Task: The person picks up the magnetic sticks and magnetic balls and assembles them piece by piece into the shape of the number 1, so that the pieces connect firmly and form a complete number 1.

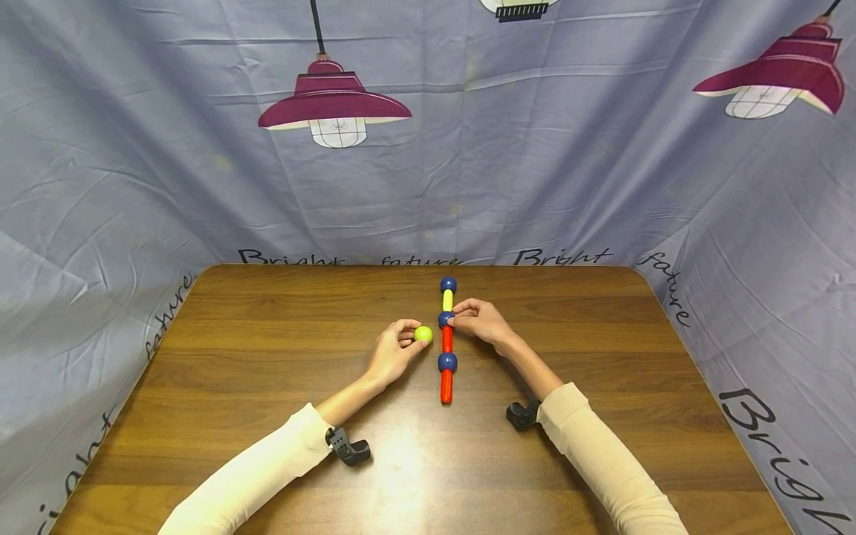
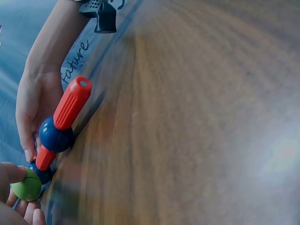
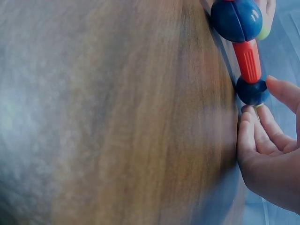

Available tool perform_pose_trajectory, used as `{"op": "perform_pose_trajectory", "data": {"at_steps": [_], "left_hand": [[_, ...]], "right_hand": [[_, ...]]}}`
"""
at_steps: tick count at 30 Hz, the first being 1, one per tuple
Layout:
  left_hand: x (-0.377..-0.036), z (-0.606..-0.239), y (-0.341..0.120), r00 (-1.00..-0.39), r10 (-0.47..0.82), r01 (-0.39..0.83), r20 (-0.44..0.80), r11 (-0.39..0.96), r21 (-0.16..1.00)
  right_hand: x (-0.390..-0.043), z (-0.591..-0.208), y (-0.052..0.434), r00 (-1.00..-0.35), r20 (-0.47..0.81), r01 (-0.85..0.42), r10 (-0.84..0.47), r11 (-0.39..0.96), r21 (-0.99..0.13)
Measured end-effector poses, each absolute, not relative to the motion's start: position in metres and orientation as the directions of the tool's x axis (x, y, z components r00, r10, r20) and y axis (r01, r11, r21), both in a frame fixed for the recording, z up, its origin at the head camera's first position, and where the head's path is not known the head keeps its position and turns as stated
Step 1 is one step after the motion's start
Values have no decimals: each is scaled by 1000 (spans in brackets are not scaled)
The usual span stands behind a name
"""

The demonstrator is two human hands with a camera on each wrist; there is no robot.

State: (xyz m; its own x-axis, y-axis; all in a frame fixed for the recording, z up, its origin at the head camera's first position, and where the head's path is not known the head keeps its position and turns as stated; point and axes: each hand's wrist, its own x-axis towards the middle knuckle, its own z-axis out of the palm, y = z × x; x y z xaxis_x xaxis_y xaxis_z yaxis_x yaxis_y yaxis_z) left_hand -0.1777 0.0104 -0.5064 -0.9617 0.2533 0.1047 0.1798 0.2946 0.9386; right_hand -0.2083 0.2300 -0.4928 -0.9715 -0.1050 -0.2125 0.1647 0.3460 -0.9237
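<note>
A straight chain of toy rods and balls lies on the table, running away from me. It has a far blue ball [image 1: 449,284], a yellow-green rod [image 1: 447,300], a middle blue ball [image 1: 446,319], a red rod [image 1: 447,339], a near blue ball [image 1: 447,362] and a red end rod [image 1: 446,387]. My left hand [image 1: 390,355] pinches a yellow-green ball [image 1: 423,334] just left of the chain. From the right, my right hand [image 1: 484,324] holds the middle blue ball between thumb and fingers. In the right wrist view, fingertips partly cover the yellow-green rod.
The wooden table [image 1: 267,334] ends at a grey-blue curtain [image 1: 468,193] printed with lamps and lettering, which hangs behind and along both sides. Black wrist devices sit at the left cuff [image 1: 348,447] and right cuff [image 1: 522,416].
</note>
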Motion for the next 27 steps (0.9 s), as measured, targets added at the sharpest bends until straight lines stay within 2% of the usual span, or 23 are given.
{"op": "perform_pose_trajectory", "data": {"at_steps": [27], "left_hand": [[-147, -510, 0, -940, 318, 195, 126, 196, 961]], "right_hand": [[-177, -494, 234, -982, -172, 144, -75, 291, -946]]}}
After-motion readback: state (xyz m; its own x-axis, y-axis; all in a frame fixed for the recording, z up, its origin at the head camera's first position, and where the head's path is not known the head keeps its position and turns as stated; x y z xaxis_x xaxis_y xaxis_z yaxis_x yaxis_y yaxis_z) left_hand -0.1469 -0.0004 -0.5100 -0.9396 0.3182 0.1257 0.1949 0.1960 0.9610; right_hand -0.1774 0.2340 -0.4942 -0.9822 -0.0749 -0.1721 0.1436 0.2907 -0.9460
